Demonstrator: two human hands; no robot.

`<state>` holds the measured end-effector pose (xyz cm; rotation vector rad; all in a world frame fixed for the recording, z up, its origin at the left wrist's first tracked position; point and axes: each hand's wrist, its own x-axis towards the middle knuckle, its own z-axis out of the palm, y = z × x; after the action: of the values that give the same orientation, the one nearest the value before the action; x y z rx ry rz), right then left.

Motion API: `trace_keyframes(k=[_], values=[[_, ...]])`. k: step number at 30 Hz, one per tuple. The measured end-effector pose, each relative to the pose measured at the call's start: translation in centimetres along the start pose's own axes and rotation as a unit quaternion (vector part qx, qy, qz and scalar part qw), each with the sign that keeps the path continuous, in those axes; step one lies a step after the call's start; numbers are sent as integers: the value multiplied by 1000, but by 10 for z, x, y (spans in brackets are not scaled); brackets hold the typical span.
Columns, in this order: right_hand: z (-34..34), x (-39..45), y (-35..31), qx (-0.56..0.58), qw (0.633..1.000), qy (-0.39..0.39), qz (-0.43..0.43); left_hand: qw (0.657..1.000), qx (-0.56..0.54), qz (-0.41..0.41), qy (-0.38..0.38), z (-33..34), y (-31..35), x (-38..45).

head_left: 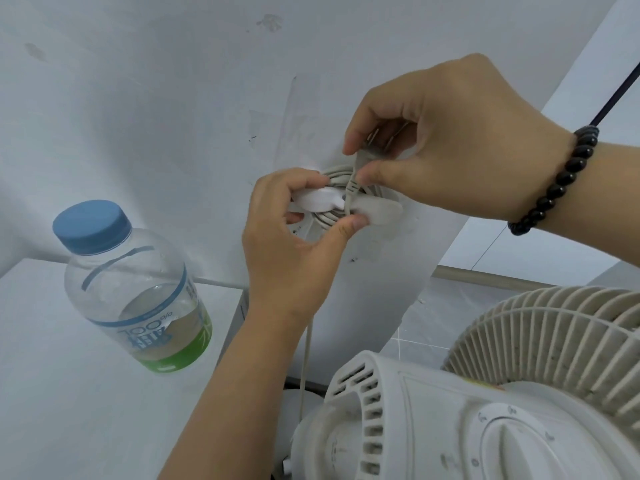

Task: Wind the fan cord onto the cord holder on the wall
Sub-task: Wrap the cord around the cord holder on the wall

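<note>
Clear plastic bottle with blue cap [133, 289] stands on the white desk [41, 358], clear of the work; left hand [294, 237] pinches the white wall-mounted cord holder [320, 199]; grey fan cord [337, 176] lies coiled there; right hand [450, 147] pinches the plug end [360, 157]. Risk, as judged: a slackened grip lets coils spring off; the white fan [467, 410] crowds the lower right.

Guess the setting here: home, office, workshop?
Probably a home, maybe a utility corner. A scuffed white painted wall carries a stick-on white plastic cord holder, a dusty beige plastic electric fan stands below, and a blue-capped clear plastic drink bottle sits nearby.
</note>
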<state>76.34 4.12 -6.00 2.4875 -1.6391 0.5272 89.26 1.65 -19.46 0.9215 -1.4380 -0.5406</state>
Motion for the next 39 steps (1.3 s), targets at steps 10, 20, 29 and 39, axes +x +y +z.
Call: trace_keyframes(k=[10,20,29,39], values=[[2,2,-3,-27,1000,-12,-1,997,-36,-60,18,2,4,4],[2,1,-2,-49,999,-7,5,995,-67,-63,40,1,2,8],[6,1,2,-41,999,8,0,998,-54,-22,-13,-4,0,4],[11,0,6,-23,998,28,-48,999,-14,26,27,8,0,-2]])
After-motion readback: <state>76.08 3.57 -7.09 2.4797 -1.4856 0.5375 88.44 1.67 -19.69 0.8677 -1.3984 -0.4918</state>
